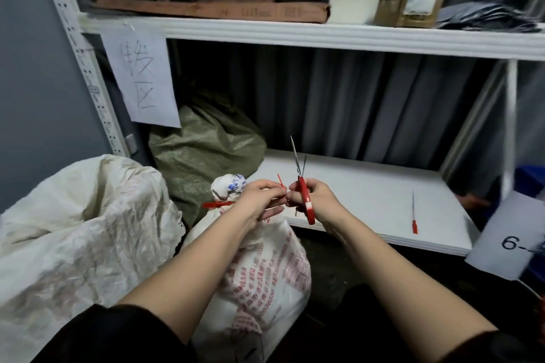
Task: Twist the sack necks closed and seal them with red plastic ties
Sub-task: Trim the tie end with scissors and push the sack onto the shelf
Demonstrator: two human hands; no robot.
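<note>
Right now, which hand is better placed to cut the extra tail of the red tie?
Probably the right hand: it already grips the scissors, while the left hand pinches the red tie at the sack neck.

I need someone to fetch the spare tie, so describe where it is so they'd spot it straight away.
Look at the white lower shelf of the rack. The spare tie lies alone near its front right, a thin strip with a red tag end. The other red tie is round the sack neck, by the hands.
</note>
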